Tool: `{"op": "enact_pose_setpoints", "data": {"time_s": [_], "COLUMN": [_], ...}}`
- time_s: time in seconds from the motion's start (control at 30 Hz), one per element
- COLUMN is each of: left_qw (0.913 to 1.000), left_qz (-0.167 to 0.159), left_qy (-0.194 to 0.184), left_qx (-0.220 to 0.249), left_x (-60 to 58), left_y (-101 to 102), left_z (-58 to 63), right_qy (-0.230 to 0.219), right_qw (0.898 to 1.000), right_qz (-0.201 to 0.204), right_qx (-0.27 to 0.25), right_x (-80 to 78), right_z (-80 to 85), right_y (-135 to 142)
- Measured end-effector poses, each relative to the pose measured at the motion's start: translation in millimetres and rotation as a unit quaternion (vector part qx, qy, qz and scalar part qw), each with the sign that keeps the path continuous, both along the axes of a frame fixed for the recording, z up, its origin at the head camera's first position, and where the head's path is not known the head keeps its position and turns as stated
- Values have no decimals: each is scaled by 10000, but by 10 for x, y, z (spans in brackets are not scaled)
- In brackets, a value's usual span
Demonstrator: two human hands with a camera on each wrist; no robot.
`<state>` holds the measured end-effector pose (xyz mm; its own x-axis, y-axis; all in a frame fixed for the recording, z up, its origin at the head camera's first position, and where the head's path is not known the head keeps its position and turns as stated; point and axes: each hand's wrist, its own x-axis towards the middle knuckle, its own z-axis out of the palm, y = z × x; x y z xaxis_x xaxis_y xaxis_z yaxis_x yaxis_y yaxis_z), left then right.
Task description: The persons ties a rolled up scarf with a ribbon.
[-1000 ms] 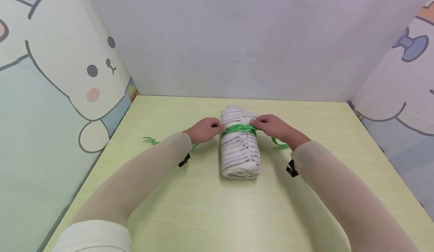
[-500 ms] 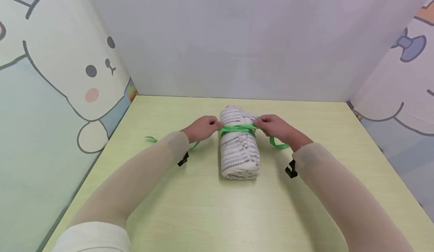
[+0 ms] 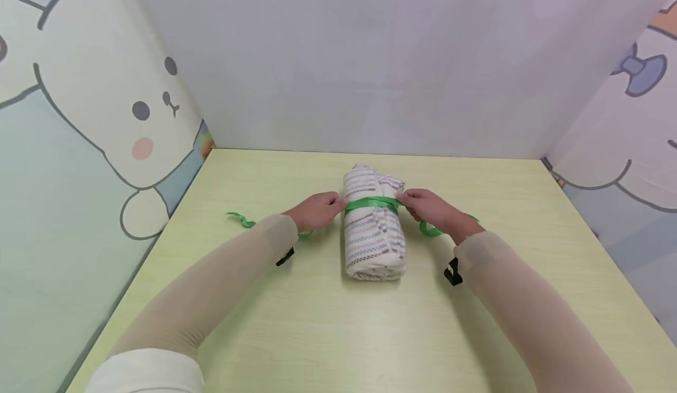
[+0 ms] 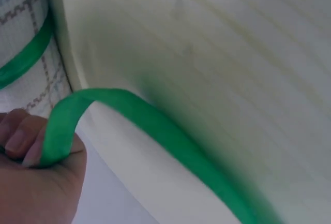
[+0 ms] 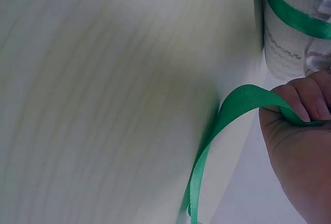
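A rolled striped towel (image 3: 370, 237) lies lengthwise on the table, with a green ribbon (image 3: 373, 202) wrapped across its upper half. On the towel's left side my left hand (image 3: 317, 211) grips one length of the ribbon; its tail (image 4: 170, 141) runs out of the curled fingers onto the table in the left wrist view. Close against the towel's right side, my right hand (image 3: 429, 208) pinches the other length. In the right wrist view that ribbon end (image 5: 243, 100) arches from the fist down to the tabletop. The thumb tips are partly hidden in both wrist views.
The pale wood-grain table (image 3: 328, 334) meets a plain light back wall (image 3: 370, 70). Side walls carry cartoon prints, such as a white animal (image 3: 121, 87) at left. Loose ribbon tails lie on the table beside both forearms.
Both hands have drawn slightly down toward me. Ribbon strands that were lifted and separate across the towel half a second ago now lie tight together. The towel has stayed in place.
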<state>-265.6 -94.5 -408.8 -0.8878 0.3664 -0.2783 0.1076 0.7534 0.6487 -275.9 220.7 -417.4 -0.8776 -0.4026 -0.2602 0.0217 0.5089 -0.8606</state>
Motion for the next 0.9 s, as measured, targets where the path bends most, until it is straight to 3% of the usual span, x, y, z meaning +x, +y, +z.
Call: {"op": "enact_pose_setpoints", "data": {"time_s": [0.33,0.63,0.9], "left_qw": [9993,9995,9989], "left_qz": [-30,7,132], "left_qy": [307,238,159], "left_qx": [-218,212,432], "left_x": [-16,-35,-99], "left_y": [-113,-250,-514], "left_z": [-47,-10,-52], "right_qy": [130,163,239], "right_qw": [9999,9995,9988], "right_qz": [-86,-81,-309], "right_qx": [21,-256,-301], "right_x": [25,15,28], "right_z": [-14,-33,-5], "right_y": [44,134,290]}}
